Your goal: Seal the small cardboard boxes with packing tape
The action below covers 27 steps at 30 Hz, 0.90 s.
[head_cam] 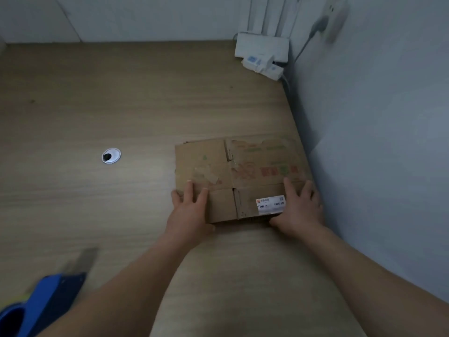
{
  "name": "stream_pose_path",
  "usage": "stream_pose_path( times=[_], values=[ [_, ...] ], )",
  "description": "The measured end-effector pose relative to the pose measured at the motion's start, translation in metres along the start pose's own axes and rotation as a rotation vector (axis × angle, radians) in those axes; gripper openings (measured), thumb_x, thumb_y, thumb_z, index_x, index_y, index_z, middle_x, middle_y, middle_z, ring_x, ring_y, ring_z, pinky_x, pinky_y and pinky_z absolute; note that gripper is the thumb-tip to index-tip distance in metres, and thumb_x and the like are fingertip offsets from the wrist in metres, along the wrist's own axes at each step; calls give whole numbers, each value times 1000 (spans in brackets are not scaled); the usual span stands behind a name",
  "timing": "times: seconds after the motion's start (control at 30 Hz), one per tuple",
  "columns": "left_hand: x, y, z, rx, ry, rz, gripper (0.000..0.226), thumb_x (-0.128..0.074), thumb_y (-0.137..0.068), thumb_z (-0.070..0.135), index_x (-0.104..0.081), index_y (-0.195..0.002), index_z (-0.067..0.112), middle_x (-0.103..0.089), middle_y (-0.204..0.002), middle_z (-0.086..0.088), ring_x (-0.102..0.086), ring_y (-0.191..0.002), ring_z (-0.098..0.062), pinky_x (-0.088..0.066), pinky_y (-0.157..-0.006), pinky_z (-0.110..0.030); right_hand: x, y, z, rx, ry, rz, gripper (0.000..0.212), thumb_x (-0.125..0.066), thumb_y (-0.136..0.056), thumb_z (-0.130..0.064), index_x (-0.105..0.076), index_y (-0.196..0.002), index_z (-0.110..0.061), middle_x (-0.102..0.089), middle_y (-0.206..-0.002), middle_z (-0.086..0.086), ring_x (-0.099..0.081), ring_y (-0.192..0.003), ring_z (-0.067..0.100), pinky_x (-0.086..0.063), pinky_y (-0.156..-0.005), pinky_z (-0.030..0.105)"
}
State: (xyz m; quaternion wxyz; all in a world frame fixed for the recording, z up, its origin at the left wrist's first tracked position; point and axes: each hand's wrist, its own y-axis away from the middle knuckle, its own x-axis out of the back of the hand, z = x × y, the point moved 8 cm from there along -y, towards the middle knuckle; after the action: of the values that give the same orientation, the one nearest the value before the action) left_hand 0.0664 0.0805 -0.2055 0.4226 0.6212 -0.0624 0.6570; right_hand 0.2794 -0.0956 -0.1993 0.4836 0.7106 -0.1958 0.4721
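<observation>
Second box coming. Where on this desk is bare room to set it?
Widest bare wood: left of the cardboard box, around the cable grommet, back to the far wall. Smaller patch: between box and router. Crowded: box close by the right wall, left hand and right hand on its near corners, tape dispenser at near left.

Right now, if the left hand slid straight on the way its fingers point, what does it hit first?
The left hand lies on the brown cardboard box; straight on, it would probably first meet the peeling patch of old tape on the box top. Beyond that, bare wooden desk.
</observation>
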Motion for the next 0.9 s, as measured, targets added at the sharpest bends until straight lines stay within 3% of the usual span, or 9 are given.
stream_pose_path(
  times=[0.23, 0.33, 0.43, 0.5, 0.57, 0.67, 0.73, 0.9],
  values=[
    [16, 19, -10, -5, 55, 72, 97, -73, -76, 61, -19, -150, 31, 0, -164, -2, -2, -148, -38, -37, -114, -51, 24, 28, 0, 25, -104, 150, 117, -81, -62, -64, -15, -156, -39, 1, -165, 8, -15, -147, 38, -21, -119, 45],
    [29, 39, -16, -7, 32, 120, 91, -65, -78, 70, -22, -148, 32, -12, -161, -1, -12, -146, -34, -39, -111, -50, 39, 57, -6, 91, -144, 280, 95, -73, -67, -69, -38, -149, -36, -19, -160, 5, -26, -139, 33, -29, -114, 41],
    [46, 67, -21, -64, 61, 191, 89, -56, -80, 73, -20, -149, 31, -20, -158, 2, -23, -140, -29, -43, -106, -47, 53, 90, -9, 155, -270, 410, 64, -66, -82, -59, -57, -139, -30, -37, -150, 9, -34, -131, 32, -30, -111, 39],
    [63, 90, -23, -94, 161, 232, 85, -55, -85, 68, -20, -152, 30, -24, -158, 5, -28, -139, -26, -44, -105, -46, 67, 116, -15, 226, -348, 519, 48, -60, -89, -49, -66, -130, -25, -51, -138, 12, -46, -122, 33, -35, -105, 39],
    [90, 115, -25, -123, 257, 322, 66, -53, -94, 52, -31, -151, 28, -39, -151, 1, -43, -131, -28, -47, -98, -43, 84, 143, -23, 273, -404, 598, 35, -63, -92, -39, -71, -122, -25, -62, -121, 7, -56, -110, 28, -44, -93, 36],
    [137, 149, -28, -135, 304, 446, 33, -46, -100, 31, -52, -132, 23, -59, -116, -10, -59, -105, -36, -50, -84, -42, 117, 187, -38, 246, -541, 644, 14, -67, -92, -38, -75, -100, -28, -64, -88, -8, -57, -80, 12, -38, -66, 24],
    [162, 167, -31, -116, 351, 456, 23, -47, -97, 23, -51, -120, 19, -62, -104, -10, -60, -97, -39, -52, -82, -44, 139, 214, -49, 232, -594, 662, 17, -70, -90, -41, -68, -80, -28, -56, -69, -14, -53, -67, 7, -31, -55, 22],
    [183, 195, -43, -70, 494, 282, 20, -48, -92, 24, -48, -110, 16, -63, -99, -12, -63, -90, -36, -58, -79, -49, 166, 258, -74, 197, -514, 514, 32, -72, -86, -46, -59, -68, -24, -58, -66, -7, -53, -62, 5, -32, -51, 24]
  ],
)
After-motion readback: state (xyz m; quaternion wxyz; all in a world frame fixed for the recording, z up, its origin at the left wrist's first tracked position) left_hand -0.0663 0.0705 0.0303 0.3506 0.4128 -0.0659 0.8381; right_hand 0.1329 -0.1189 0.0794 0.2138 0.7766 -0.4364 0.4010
